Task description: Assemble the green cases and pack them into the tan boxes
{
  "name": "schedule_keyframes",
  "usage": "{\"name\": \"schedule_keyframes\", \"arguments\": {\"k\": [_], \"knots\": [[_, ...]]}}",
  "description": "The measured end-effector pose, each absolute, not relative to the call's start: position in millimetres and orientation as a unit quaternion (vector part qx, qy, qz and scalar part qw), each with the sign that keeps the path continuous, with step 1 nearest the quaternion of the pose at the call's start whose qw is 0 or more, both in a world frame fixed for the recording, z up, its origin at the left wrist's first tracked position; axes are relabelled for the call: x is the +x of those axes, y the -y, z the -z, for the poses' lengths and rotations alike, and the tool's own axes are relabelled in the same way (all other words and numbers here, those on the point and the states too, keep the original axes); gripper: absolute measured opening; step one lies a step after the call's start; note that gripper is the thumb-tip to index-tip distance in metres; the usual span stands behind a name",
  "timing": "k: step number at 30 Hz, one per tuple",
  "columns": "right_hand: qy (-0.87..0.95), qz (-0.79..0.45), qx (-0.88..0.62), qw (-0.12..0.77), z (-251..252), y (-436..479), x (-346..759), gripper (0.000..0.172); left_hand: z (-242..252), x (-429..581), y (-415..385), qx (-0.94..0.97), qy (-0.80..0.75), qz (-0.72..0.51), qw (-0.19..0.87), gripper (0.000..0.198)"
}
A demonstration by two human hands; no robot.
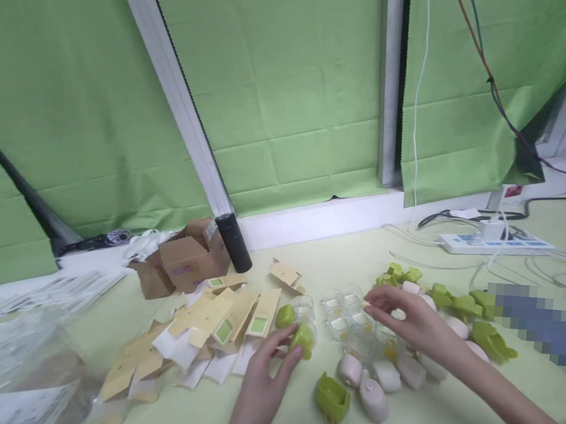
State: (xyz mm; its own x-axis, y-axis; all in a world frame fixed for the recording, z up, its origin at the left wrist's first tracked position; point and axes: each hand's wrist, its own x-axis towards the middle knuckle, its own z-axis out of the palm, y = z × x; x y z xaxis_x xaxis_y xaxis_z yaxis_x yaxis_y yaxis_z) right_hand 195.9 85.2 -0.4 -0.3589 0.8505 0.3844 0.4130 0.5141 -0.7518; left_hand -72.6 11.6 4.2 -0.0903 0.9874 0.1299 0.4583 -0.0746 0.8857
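My left hand [272, 369] is closed around a green plastic case [303, 341], thumb and fingers gripping its sides. Right behind it another green case [285, 316] lies beside a clear plastic shell [304, 306]. My right hand [402, 316] reaches in from the right over several clear plastic shells [338, 322]. Its thumb and fingertips pinch a small pale-yellow piece [366, 304], too small to name. Nearer me are several rounded white pieces [374, 399] and an open, hollow green case [332, 398].
Flattened tan cartons [237, 315] with white inserts pile up left of my left hand. Behind them stand a cardboard box [195, 254] and a black cylinder [234, 242]. More green pieces [465, 305] lie right, near a power strip [498, 243]. Clear plastic bags [17, 342] cover the far left.
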Motion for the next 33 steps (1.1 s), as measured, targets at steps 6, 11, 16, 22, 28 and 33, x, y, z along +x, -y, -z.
{"name": "schedule_keyframes", "arguments": {"k": [6, 11, 16, 22, 28, 33], "knots": [[0.768, -0.292, -0.324, 0.469, 7.3, -53.9, 153.8, 0.014, 8.9, -8.7, -19.4, 0.34, -0.361, -0.581, 0.645, 0.038], [0.787, -0.179, -0.376, 0.456, 8.5, -46.1, 150.4, 0.008, 22.2, -2.0, -14.8, 0.314, -0.343, -0.591, 0.659, 0.034], [0.82, 0.006, -0.341, 0.46, 4.0, -41.5, 150.8, 0.011, 24.5, -4.6, -14.5, 0.326, -0.337, -0.584, 0.662, 0.032], [0.858, 0.06, -0.281, 0.427, 2.8, -43.2, 151.8, 0.015, 27.6, -1.1, -12.3, 0.335, -0.362, -0.586, 0.643, 0.035], [0.863, 0.027, -0.238, 0.444, 18.3, -41.4, 146.4, 0.018, 32.4, -2.2, -9.9, 0.364, -0.411, -0.581, 0.601, 0.038], [0.848, -0.043, -0.238, 0.471, 19.5, -38.2, 144.5, 0.018, 32.6, -5.5, -12.1, 0.384, -0.434, -0.571, 0.581, 0.042]]}}
